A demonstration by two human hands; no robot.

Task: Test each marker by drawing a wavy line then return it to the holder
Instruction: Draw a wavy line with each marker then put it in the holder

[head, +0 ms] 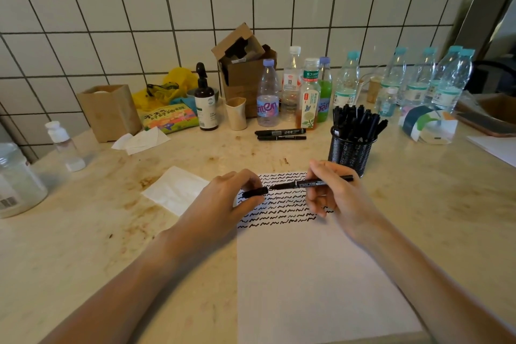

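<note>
A tea bottle point(308, 95) at the far middle has a green label reading "东方树叶". A marker point(280, 132) lying before it reads "记号笔". The left snack bag point(167, 117) has large Chinese print, too blurred to read.

Along the far edge of the stained bench point(83, 232) stand a wooden box point(110, 112), a dark pump bottle point(206, 105), an open cardboard carton point(243, 70) and a row of plastic bottles point(346, 84). A white napkin point(176, 190) lies left of centre, and a white jar point(16, 181) stands at the far left.
</note>
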